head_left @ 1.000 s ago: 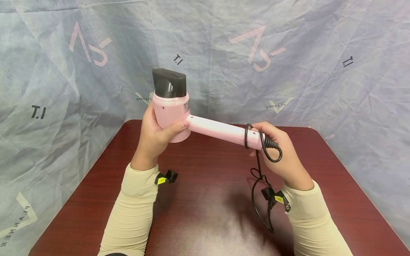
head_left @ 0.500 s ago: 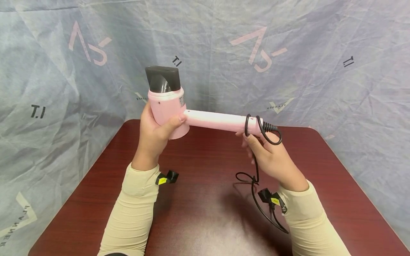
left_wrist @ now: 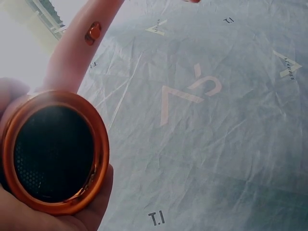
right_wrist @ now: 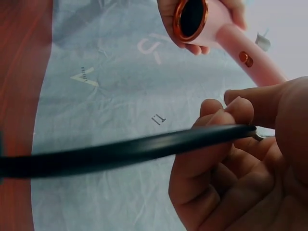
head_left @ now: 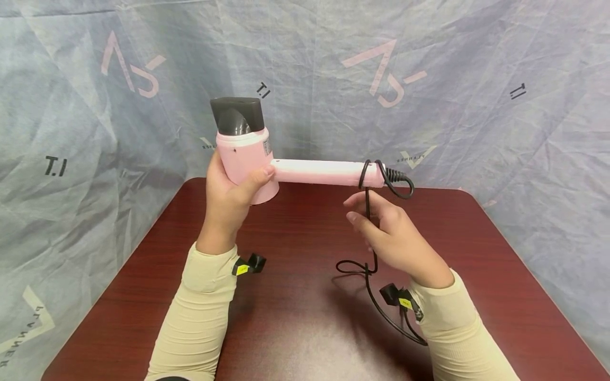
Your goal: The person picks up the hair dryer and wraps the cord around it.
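Observation:
A pink hair dryer (head_left: 319, 173) is held above the table, its black nozzle (head_left: 238, 116) pointing up and its handle lying nearly level to the right. My left hand (head_left: 227, 201) grips the dryer's barrel, thumb near the handle joint. The copper-rimmed air intake (left_wrist: 54, 151) and a copper slide switch (left_wrist: 93, 32) appear in the left wrist view. Black cord (head_left: 381, 312) loops round the handle's end and hangs down past my right hand (head_left: 400, 238). That hand's fingers are loosely bent below the handle, thumb apart from them; the cord (right_wrist: 120, 151) crosses the fingers unpinched.
Below lies a dark red-brown table (head_left: 295, 317). Grey printed cloth (head_left: 305, 79) hangs behind and at both sides. A small black wrist camera (head_left: 257, 262) sits on the left sleeve, another camera (head_left: 391, 293) on the right, close to the hanging cord.
My right hand has let go of the handle's end and lowered beneath it. The handle has swung up to nearly level, and the dryer has shifted slightly left in my left hand.

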The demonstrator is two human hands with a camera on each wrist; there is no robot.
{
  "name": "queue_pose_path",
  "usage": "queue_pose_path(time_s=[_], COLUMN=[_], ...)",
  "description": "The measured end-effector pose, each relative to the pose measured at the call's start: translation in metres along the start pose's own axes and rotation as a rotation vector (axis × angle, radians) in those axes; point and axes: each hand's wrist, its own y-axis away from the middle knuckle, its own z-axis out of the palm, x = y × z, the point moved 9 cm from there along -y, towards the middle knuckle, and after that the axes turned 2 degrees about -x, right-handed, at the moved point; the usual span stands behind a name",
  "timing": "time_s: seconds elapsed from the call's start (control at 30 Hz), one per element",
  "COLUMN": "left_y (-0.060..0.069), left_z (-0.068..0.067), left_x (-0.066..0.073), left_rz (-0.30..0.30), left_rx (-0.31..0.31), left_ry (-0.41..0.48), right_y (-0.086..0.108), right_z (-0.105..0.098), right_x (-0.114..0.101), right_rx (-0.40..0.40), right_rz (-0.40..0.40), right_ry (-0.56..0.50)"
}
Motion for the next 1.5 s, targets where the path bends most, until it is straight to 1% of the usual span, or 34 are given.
queue_pose_path(time_s=[0.13, 0.3, 0.37, 0.53, 0.8, 1.1, 1.2, 1.4, 1.5], left_y=[-0.001, -0.003, -0.003, -0.003, -0.002, 0.001, 0.001, 0.001, 0.002], left_z=[-0.005, -0.01, -0.009, -0.005, -0.006, -0.007, -0.007, -0.002, -0.002], left_x=[0.0, -0.001, 0.005, 0.018, 0.022, 0.028, 0.027, 0.024, 0.022], left_rz=[0.008, 0.032, 0.046, 0.07, 0.075, 0.108, 0.109, 0.074, 0.058], left_rx=[0.051, 0.105, 0.114, 0.125, 0.157, 0.201, 0.2, 0.156, 0.162], left_ry=[-0.004, 0.067, 0.094, 0.113, 0.117, 0.116, 0.124, 0.133, 0.118], right_y=[0.0, 0.001, 0.001, 0.002, 0.004, 0.009, 0.009, 0.007, 0.008], right_z=[0.004, 0.011, 0.014, 0.017, 0.018, 0.022, 0.026, 0.034, 0.036], right_x=[-0.001, -0.002, -0.003, -0.005, -0.014, -0.014, -0.015, -0.014, -0.013], right_rx=[-0.026, -0.077, -0.09, -0.103, -0.101, -0.128, -0.145, -0.189, -0.197], right_rz=[-0.017, -0.027, -0.041, -0.069, -0.101, -0.053, -0.055, -0.036, -0.022], right_ry=[0.069, 0.101, 0.107, 0.138, 0.199, 0.264, 0.264, 0.263, 0.271])
